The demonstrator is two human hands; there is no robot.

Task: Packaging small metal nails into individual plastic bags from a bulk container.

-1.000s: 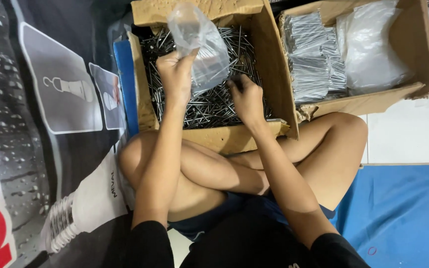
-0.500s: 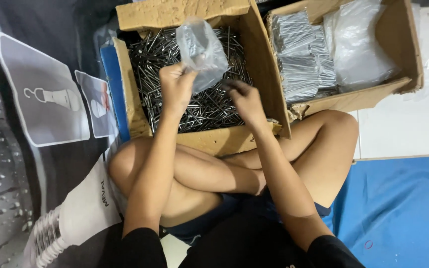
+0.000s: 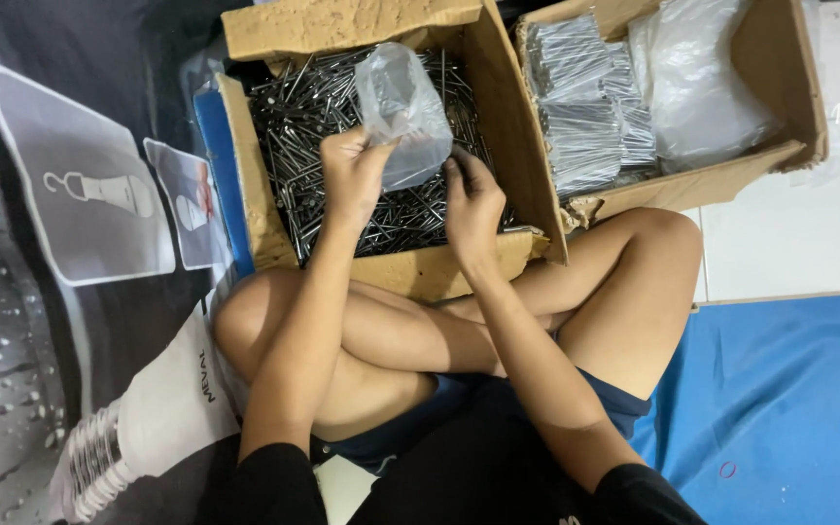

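Note:
My left hand [image 3: 350,173] grips the mouth edge of a small clear plastic bag [image 3: 402,109], which stands up above an open cardboard box [image 3: 262,226] full of loose metal nails [image 3: 303,107]. My right hand [image 3: 472,202] is at the bag's other lower edge, fingers curled and pinching the plastic just above the nails. Both forearms reach forward over my crossed bare legs.
A second cardboard box [image 3: 797,89] to the right holds several clear packets of nails [image 3: 581,117] and loose plastic bags [image 3: 694,78]. A printed banner [image 3: 80,194] covers the floor on the left, a blue mat [image 3: 789,408] lies at lower right, white tile [image 3: 799,233] beyond.
My right hand has risen from the nails to the bag's edge. The bag sits lower and closer between both hands. The view has shifted slightly.

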